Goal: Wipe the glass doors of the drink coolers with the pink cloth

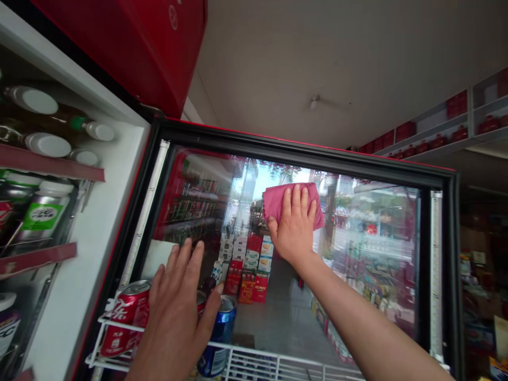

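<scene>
An open fridge door (pixel 301 151) with a black frame and glass pane fills the middle of the view. My right hand (pixel 294 227) lies flat on a pink cloth (pixel 278 198), pressing it against the upper part of the glass. My left hand (pixel 177 301) rests lower left on the glass, fingers stretched out and spread, holding nothing. Just behind it a white wire door rack (pixel 254 360) carries a red cola can (pixel 125 317) and a blue can (pixel 220 330).
The fridge interior at left holds bottles (pixel 43 211) on red-edged shelves (pixel 51 166). A red fridge header (pixel 138 47) hangs overhead. Wall shelves with red boxes (pixel 428 135) run at upper right. The glass reflects stacked cartons and a street.
</scene>
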Tool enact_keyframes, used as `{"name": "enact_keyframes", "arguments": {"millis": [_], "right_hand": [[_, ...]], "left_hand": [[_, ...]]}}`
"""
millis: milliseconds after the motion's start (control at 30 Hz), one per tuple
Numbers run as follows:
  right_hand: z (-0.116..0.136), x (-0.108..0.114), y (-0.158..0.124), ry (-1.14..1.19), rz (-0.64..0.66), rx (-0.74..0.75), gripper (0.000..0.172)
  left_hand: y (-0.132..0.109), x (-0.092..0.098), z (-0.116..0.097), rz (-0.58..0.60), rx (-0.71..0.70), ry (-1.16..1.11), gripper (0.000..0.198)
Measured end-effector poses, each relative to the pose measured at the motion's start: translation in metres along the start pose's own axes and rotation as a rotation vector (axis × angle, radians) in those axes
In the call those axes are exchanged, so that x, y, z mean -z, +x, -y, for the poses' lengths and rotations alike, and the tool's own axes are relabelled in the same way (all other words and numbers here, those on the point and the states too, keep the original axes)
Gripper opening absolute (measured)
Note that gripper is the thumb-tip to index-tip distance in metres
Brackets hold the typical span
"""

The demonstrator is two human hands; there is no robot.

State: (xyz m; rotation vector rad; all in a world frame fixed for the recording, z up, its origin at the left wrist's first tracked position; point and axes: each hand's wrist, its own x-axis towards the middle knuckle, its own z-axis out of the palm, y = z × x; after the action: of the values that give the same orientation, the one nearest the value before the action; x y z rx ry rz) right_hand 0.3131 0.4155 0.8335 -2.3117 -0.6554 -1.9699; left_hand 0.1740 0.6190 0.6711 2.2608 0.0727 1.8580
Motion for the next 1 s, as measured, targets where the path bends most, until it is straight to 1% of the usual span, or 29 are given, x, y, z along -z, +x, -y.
{"name": "enact_keyframes", "arguments": {"millis": [67, 233, 300, 367, 400, 467, 567, 633, 667, 733, 800, 833, 900, 1000], "right_hand": [[0.028, -0.006, 0.003, 0.011, 0.029, 0.040, 0.091], [0.097, -0.019, 0.014, 0.087, 0.125, 0.236, 0.084], [0.118, -0.023, 0.016, 0.120, 0.141, 0.322, 0.084], [0.130, -0.025, 0.017, 0.141, 0.149, 0.425, 0.085], [0.132, -0.026, 0.017, 0.144, 0.154, 0.475, 0.086], [0.127, -0.026, 0.017, 0.137, 0.165, 0.560, 0.086], [0.102, -0.022, 0.017, 0.108, 0.183, 0.628, 0.087], [0.081, -0.018, 0.018, 0.079, 0.175, 0.619, 0.086], [0.070, -0.016, 0.018, 0.060, 0.162, 0.591, 0.086], [0.053, -0.012, 0.018, 0.017, 0.117, 0.489, 0.083], [0.044, -0.011, 0.017, -0.023, 0.070, 0.362, 0.081], [0.043, -0.010, 0.017, -0.038, 0.054, 0.306, 0.080], [0.050, -0.012, 0.017, -0.060, 0.038, 0.212, 0.080], [0.077, -0.018, 0.020, -0.070, 0.037, 0.117, 0.081]], "left_hand": [[-0.003, 0.004, 0.011, -0.005, 0.010, -0.003, 0.081], [-0.008, 0.014, 0.035, 0.015, 0.039, -0.009, 0.082], [-0.009, 0.016, 0.040, 0.016, 0.050, -0.013, 0.082], [-0.010, 0.016, 0.044, 0.010, 0.056, -0.021, 0.082], [-0.010, 0.014, 0.045, 0.011, 0.051, -0.023, 0.082], [-0.009, 0.011, 0.047, 0.014, 0.041, -0.021, 0.082], [-0.005, 0.006, 0.055, 0.028, 0.030, -0.011, 0.083], [0.001, 0.006, 0.065, 0.037, 0.025, 0.000, 0.083], [0.004, 0.006, 0.071, 0.039, 0.023, 0.008, 0.082], [0.011, 0.010, 0.084, 0.036, 0.028, 0.024, 0.079], [0.018, 0.015, 0.096, 0.030, 0.040, 0.036, 0.077], [0.021, 0.017, 0.101, 0.025, 0.042, 0.039, 0.077], [0.025, 0.021, 0.109, 0.013, 0.040, 0.037, 0.077], [0.026, 0.024, 0.116, 0.013, 0.026, 0.023, 0.077]]}}
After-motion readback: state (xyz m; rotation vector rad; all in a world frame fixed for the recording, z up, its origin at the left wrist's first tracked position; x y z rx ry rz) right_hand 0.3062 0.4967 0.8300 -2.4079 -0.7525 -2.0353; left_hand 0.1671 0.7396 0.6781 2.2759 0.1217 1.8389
